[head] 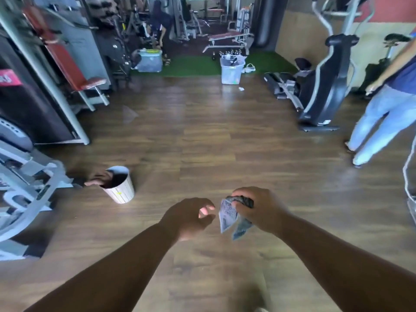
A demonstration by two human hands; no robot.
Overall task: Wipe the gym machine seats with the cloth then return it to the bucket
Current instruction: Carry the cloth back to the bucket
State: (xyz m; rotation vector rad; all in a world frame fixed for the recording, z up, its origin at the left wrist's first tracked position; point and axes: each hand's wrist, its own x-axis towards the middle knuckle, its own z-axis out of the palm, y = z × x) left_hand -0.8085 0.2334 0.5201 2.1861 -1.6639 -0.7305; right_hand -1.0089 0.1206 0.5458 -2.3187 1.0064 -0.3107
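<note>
The right hand (258,210) grips the cloth (231,216) (a crumpled grey one). The left hand (191,216) is half open, empty. The bucket (120,186) stands on the floor (213,143) at left.

Both forearms bare, extended forward and converging toward centre frame. Left hand (189,218): back toward camera, fingers loosely curled, fingertips (206,210) pointing at the right hand, nothing gripped. Right hand (258,211): fingers clenched around the cloth (231,216), bunched at the top, loose ends hanging below the fist. Hands close together, small gap between them, roughly level.
</note>
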